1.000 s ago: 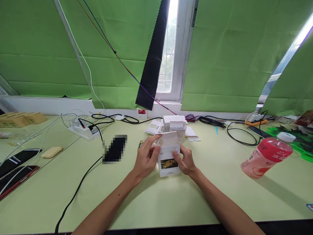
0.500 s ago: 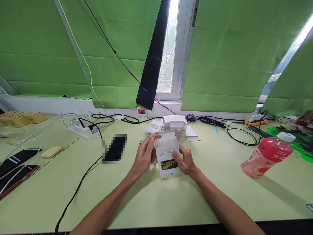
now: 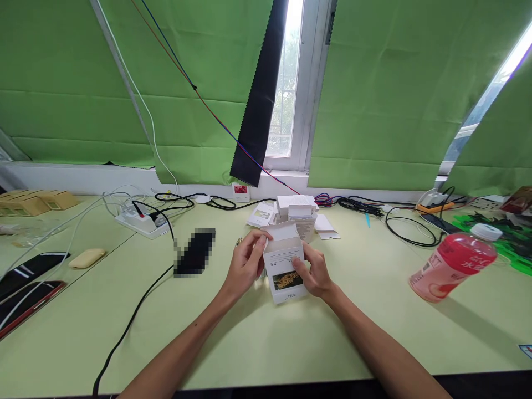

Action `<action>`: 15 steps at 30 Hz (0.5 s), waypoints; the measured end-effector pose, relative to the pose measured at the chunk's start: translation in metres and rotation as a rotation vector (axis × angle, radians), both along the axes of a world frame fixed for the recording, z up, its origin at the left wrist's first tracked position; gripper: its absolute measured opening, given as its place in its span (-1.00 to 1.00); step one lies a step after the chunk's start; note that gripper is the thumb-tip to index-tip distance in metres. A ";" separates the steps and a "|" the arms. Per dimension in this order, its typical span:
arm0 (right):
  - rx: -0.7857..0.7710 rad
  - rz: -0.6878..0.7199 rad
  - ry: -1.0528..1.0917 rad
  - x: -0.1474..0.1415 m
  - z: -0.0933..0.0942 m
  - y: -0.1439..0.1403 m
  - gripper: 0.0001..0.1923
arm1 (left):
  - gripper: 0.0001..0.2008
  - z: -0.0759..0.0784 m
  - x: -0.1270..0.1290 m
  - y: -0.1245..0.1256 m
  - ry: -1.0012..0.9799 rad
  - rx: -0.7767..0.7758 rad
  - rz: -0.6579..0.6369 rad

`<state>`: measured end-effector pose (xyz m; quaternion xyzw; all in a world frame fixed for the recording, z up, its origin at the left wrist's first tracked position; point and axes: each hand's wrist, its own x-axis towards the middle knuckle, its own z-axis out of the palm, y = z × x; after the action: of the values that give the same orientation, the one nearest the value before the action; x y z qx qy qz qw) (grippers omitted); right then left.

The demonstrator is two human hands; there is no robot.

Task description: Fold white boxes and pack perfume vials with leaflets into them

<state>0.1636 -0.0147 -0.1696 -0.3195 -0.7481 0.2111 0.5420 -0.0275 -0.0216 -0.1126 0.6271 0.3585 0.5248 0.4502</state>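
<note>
A small white carton with a yellow-and-dark picture on its front stands on the pale green table, held between both hands. My left hand grips its left side, fingertips at the top flap, which lies folded low over the opening. My right hand grips the right side, thumb on the front face. A small shiny object lies just behind my left hand.
More white cartons are stacked behind the held one. A pink drink bottle stands at right, with black cables behind it. A power strip, a black cord, phones and brown boxes lie at left.
The carton's top flap, upright a second ago, has been folded down by my left fingers. The carton dropped slightly lower between my hands.
</note>
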 end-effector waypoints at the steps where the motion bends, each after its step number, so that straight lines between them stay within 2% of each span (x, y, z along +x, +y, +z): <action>1: 0.002 0.004 0.002 0.000 0.000 0.000 -0.78 | -0.63 0.000 0.000 0.000 0.000 0.000 -0.004; 15: 0.019 0.041 0.009 0.001 0.000 0.000 -0.82 | -0.60 0.005 -0.001 -0.002 -0.039 0.004 -0.018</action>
<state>0.1647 -0.0145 -0.1693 -0.2983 -0.7539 0.2165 0.5439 -0.0281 -0.0233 -0.1081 0.6209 0.3427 0.5338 0.4605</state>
